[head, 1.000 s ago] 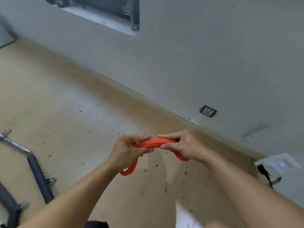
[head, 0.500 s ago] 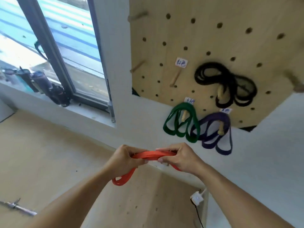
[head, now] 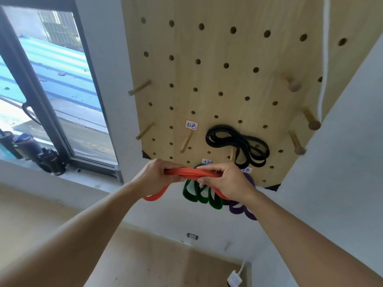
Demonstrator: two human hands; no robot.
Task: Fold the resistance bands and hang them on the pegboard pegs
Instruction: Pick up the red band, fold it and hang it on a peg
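Both hands hold the folded orange resistance band (head: 192, 172) up in front of the wooden pegboard (head: 228, 79). The left hand (head: 154, 178) has its fingers curled round the left end of the bundle, and a loop of the band droops below it. The right hand (head: 222, 183) pinches the right end between its curled fingers and thumb, with another strand running under its palm. The folded layers stretch nearly level between the two hands.

A second ago the view pointed down at the floor and baseboard; half a second ago the pegboard had come into sight higher up and farther off. Now the board fills the upper part of the view, and the hands stand right before its lower edge, overlapping the green band (head: 199, 194) and the purple band (head: 242, 208) that hang there. The grip on the orange band is unchanged through all three moments.

The black band (head: 236, 142) hangs coiled on a peg above the right hand. A bare wooden peg (head: 186, 142) sticks out just above the left hand, under a small white label (head: 191, 125) with handwriting. To the left is a window (head: 51, 90), with dark bottles (head: 31, 150) on its sill.
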